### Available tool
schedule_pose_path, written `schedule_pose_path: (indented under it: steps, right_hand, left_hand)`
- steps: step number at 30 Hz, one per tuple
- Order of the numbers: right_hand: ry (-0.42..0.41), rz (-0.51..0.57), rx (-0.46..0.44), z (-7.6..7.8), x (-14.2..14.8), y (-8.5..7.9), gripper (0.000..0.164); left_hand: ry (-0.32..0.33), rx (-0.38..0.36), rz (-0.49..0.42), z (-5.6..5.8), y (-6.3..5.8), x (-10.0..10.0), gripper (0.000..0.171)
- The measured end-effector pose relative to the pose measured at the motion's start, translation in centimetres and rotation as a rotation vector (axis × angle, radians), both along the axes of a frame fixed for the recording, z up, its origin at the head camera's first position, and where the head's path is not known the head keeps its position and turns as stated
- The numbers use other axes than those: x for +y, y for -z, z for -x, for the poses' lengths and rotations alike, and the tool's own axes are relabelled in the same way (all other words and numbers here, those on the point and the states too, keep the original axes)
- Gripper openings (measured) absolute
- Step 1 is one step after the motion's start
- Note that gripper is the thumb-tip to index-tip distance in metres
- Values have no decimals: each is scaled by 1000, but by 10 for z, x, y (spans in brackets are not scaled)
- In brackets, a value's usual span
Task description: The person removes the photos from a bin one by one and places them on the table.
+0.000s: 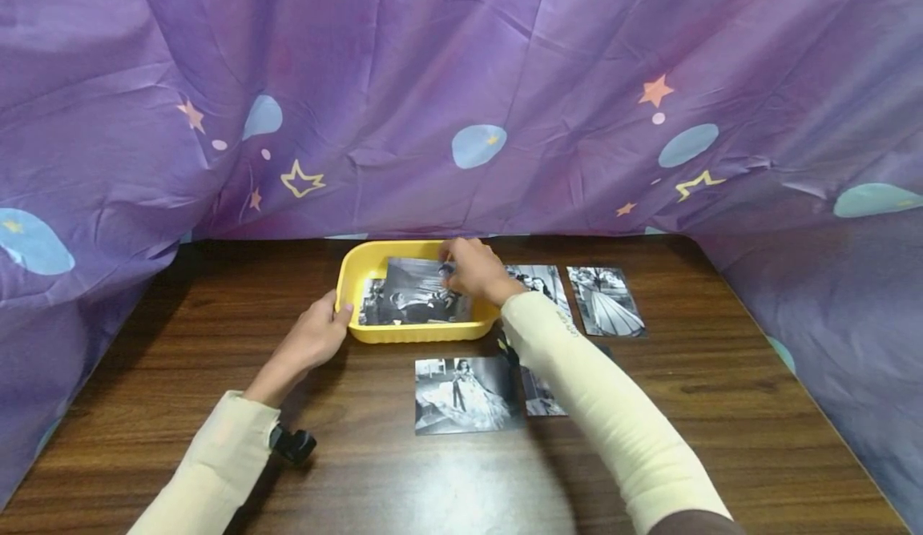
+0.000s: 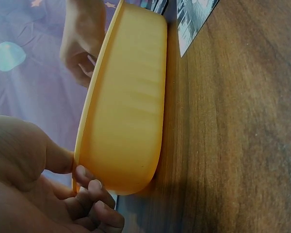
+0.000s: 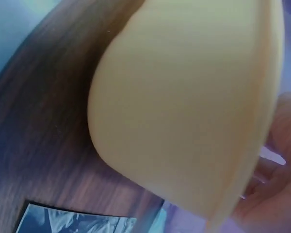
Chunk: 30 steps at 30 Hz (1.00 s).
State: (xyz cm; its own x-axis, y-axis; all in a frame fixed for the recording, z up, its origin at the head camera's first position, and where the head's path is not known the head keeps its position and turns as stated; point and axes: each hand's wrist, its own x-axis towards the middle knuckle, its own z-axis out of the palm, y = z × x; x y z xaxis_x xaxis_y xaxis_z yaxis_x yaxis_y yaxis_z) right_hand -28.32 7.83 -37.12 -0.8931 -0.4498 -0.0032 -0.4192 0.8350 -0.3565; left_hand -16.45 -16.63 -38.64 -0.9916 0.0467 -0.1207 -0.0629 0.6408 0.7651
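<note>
A yellow plastic tub stands at the back of the table, with black-and-white photos inside. My left hand grips its left end, thumb at the rim and fingers outside, as the left wrist view also shows. My right hand reaches over the tub's right side, fingers and thumb bent at the upper right of the top photo, which they pinch. Another photo shows at its left, partly covered. In the right wrist view the tub's outer wall hides the fingertips and their contact.
In front of the tub lies a photo of a wide gown. Beside it another photo is partly under the right sleeve. At the right are a partly covered photo and a bridal-gown photo. A purple curtain hangs behind the table.
</note>
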Motion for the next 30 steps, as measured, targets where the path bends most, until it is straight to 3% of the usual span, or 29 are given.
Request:
schedule_pose_path:
  steps: [7,21,30]
  right_hand:
    - [-9,125,-12,-1,10,-9,26]
    - [16,339,-70,-6,30,-37,21]
    - [48,453,-39,-12,68,-59,22]
  left_hand:
    - [1,-31,-6,1,-1,2,50]
    - [8,-14,11,1,-1,2,50]
    - [4,-13,6,-1,0,2,50]
